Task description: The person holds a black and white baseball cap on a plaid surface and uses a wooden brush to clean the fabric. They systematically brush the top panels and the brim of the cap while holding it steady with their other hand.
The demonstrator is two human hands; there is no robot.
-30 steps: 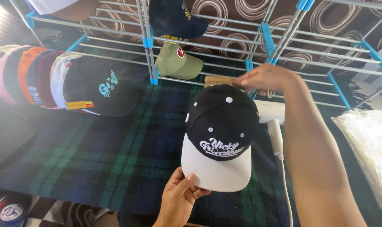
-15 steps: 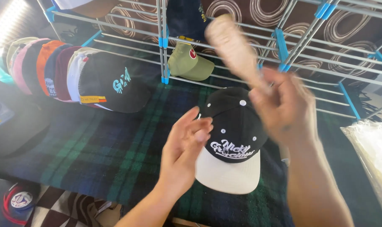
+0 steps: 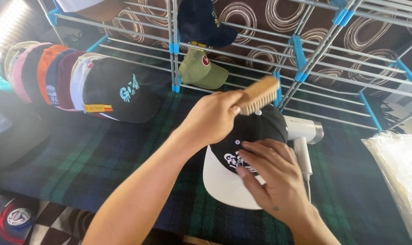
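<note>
Now that the wooden brush (image 3: 260,94) has passed from right hand (image 3: 274,181) to left hand (image 3: 212,118), which grips it over the black cap (image 3: 255,131), the right lies spread on the cap's front.

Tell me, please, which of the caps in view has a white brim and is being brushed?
It is the black cap with the white brim, lying on the plaid cloth. The right hand rests on it, and the left hand holds a wooden brush over it.

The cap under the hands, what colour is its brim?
White, on the black baseball cap; its flat brim shows best in the head view.
</note>
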